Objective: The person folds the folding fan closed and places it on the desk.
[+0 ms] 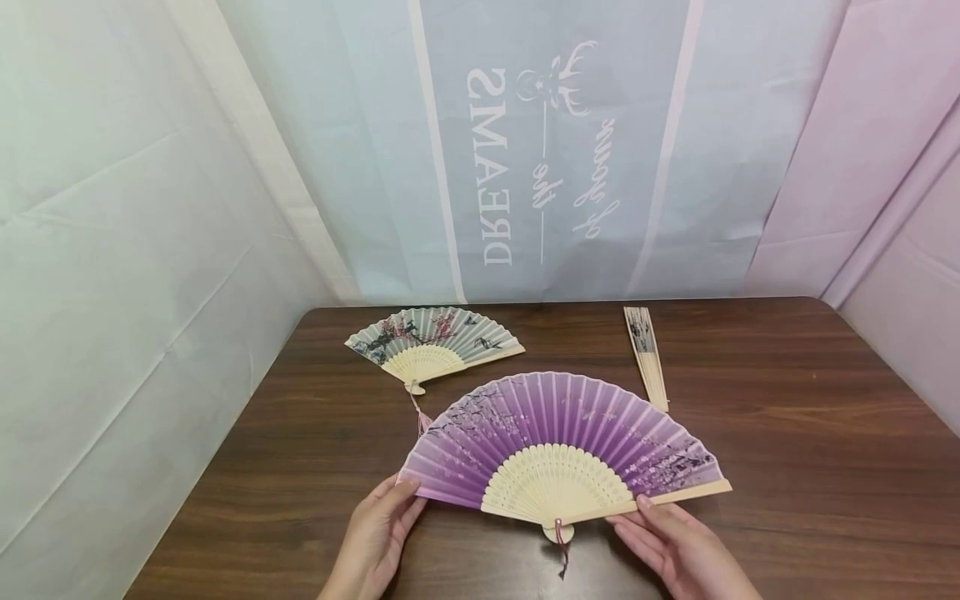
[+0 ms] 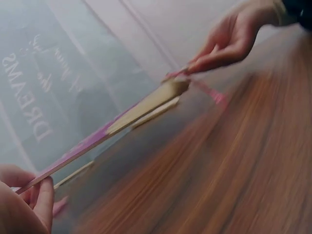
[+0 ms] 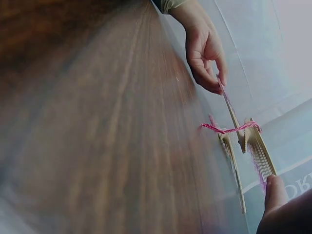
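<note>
A purple folding fan (image 1: 555,408), spread wide with blossom print and pale pierced ribs (image 1: 555,483), is held above the table's near half. My left hand (image 1: 378,529) pinches its left edge between thumb and fingers. On the other side, my right hand (image 1: 678,546) grips the right guard stick, thumb on top. From the pivot hangs a dark pink tassel (image 1: 561,550). The left wrist view catches the fan (image 2: 92,139) nearly edge-on, slightly blurred. In the right wrist view its ribs (image 3: 261,151) run down to the right thumb (image 3: 275,192).
Behind, to the left, lies a spread grey-green fan (image 1: 435,333) with a flower print and pink tassel (image 1: 424,421). A folded fan (image 1: 647,358) lies at the back right. The dark wooden table (image 1: 795,417) meets a printed curtain (image 1: 562,167) at its far edge.
</note>
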Demonstrator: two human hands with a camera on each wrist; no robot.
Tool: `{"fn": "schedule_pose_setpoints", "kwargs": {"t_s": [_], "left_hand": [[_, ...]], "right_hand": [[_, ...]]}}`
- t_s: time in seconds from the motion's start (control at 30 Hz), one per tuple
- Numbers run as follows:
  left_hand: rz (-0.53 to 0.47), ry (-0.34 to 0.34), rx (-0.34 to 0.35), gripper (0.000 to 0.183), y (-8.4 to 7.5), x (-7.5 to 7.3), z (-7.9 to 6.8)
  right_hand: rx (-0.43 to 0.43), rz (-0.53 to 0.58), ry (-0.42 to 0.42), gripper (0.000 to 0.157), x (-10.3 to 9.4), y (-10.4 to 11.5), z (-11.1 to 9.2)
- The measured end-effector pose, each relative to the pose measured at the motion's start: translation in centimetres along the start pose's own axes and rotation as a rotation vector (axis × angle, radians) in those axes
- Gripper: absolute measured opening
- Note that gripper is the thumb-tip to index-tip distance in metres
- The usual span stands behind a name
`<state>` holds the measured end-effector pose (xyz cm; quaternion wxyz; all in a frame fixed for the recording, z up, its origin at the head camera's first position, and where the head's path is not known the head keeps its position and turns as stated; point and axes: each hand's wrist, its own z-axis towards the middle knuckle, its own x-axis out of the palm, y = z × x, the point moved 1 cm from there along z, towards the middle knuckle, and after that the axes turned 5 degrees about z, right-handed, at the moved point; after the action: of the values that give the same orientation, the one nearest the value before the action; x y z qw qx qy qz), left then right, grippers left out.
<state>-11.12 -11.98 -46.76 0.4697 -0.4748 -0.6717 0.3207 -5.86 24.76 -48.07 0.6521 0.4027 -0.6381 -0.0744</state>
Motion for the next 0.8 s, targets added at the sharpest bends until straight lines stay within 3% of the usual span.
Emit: {"fn": "schedule_pose_setpoints", "kwargs": {"t_s": [0.13, 0.33, 0.43, 0.6, 0.8], "left_hand": [[-0.082, 0.005, -0.016, 0.02, 0.4, 1.1, -0.2], [-0.136, 0.046, -0.008, 0.046, 1.0, 3.1, -0.2], [-0.146, 0.064, -0.008, 0.037, 1.2, 4.2, -0.2], [-0.18, 0.098, -0.001, 0.012, 0.9, 6.1, 0.2], [-0.205, 0.066, 0.042, 0.015, -0.8, 7.8, 1.1]], "right_hand": [[-0.042, -0.024, -0.026, 0.03, 0.2, 0.0, 0.4], [-0.093, -0.092, -0.145, 0.027, 0.5, 0.0, 1.0], [-0.108, -0.131, -0.216, 0.022, 0.8, 0.0, 1.3], [-0.149, -0.167, -0.261, 0.02, 1.7, 0.2, 1.8], [-0.183, -0.258, -0.404, 0.016, 3.3, 1.1, 2.7]]}}
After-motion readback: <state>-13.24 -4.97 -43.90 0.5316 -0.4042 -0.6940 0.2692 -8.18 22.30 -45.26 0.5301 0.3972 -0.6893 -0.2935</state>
